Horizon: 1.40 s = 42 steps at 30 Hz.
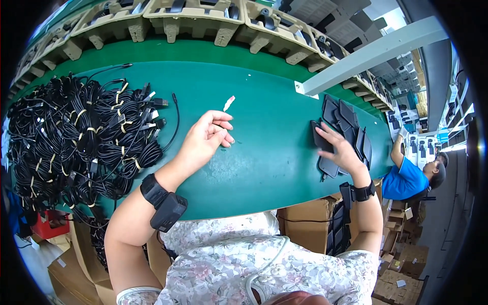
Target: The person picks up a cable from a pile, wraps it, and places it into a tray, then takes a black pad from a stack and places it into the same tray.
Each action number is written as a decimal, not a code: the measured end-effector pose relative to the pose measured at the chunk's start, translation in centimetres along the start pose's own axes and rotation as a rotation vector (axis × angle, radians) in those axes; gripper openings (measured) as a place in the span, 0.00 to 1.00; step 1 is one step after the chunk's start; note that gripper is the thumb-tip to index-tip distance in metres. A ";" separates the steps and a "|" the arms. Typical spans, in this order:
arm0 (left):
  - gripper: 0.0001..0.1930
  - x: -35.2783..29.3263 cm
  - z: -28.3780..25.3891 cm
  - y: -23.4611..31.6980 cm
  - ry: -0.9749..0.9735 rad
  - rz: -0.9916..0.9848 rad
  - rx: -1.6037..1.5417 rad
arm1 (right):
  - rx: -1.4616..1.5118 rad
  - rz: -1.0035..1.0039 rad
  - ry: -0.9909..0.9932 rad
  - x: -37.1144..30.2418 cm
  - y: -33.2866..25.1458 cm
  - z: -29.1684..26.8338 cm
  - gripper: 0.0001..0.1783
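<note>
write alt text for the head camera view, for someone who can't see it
A person's right hand's grip is at flat black pieces on a green table; the left hand's grip is half-curled near heaped, bundled black cables. Tan trays line the far side.

The work surface is a smooth green bench top (264, 173) with a curved appearance at its edges, bearing at its left end a heap of black cables (86, 132) coiled and bound with pale ties, from which one loose cable end (176, 117) extends onto the bare area. Near the middle lies a small white-and-pink scrap (229, 103), with white specks (248, 76) farther back; toward the right, flat black pieces (345, 114) lie overlapping in a loose group. Along the far side, a darker green strip (193, 49) carries a row of tan molded trays (193, 21).
</note>
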State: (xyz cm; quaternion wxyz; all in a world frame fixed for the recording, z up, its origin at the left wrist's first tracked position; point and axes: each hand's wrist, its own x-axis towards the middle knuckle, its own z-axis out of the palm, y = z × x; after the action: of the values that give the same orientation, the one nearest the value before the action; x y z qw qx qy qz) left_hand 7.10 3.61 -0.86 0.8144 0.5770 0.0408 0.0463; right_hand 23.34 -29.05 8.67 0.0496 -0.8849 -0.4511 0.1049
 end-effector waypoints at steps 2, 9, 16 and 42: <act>0.13 -0.2 0.0 0.1 0.001 0.001 0.003 | 0.060 0.019 0.105 0.7 1.3 -0.8 0.29; 0.13 -0.2 -0.6 0.2 -0.023 -0.046 0.017 | 0.571 0.090 0.896 12.5 -3.6 -4.9 0.13; 0.13 0.1 -1.7 0.9 -0.063 -0.074 -0.012 | -0.002 0.012 1.099 25.0 0.5 -11.8 0.15; 0.12 -3.4 -3.5 0.4 -0.045 0.023 -0.010 | -0.145 -0.219 0.870 29.2 -12.6 -2.9 0.08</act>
State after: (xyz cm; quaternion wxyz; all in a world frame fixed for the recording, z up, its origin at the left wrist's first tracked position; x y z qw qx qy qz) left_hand 3.29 6.62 -1.62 0.8173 0.5743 0.0155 0.0430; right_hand 30.74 2.05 9.68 0.1831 -0.7950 -0.4855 -0.3142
